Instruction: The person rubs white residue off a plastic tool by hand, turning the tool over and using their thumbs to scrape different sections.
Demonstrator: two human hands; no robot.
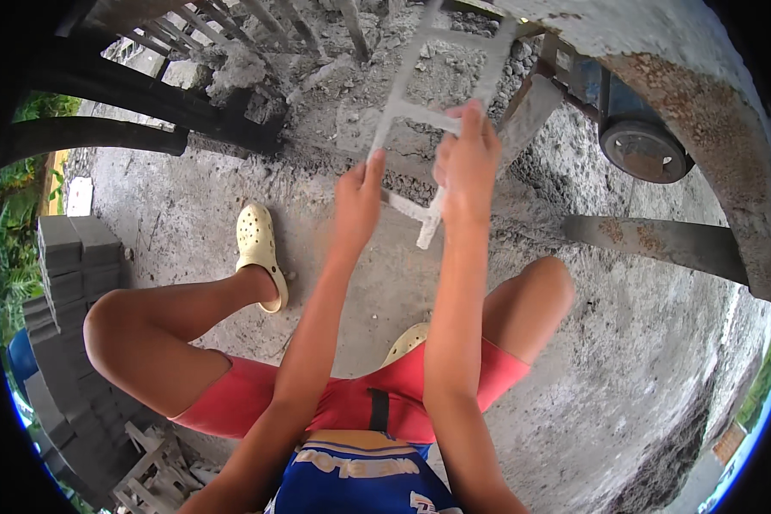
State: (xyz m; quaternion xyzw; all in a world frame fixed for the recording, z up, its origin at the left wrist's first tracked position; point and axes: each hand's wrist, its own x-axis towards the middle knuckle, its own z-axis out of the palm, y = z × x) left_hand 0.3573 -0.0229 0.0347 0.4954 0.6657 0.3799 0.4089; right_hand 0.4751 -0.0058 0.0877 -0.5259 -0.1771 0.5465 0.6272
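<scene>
Both hands grip a ladder-shaped grey frame (421, 114), crusted with what looks like cement, with two long rails joined by crossbars. My left hand (358, 206) is closed around its left rail near the lower end, thumb lying along the rail. Higher up on the right side, my right hand (469, 163) is closed on the frame near a crossbar. The frame tilts away from me over a heap of grey, crumbly mix (343, 111). Its far end runs out of the upper edge, blurred by motion.
Black metal beams (146, 94) and a grate of bars (274, 26) stand at the upper left. A rusty machine body (702, 111) with a caster-like wheel (644, 152) and a flat metal leg (660, 244) is at right. Grey blocks (77, 291) are stacked at left.
</scene>
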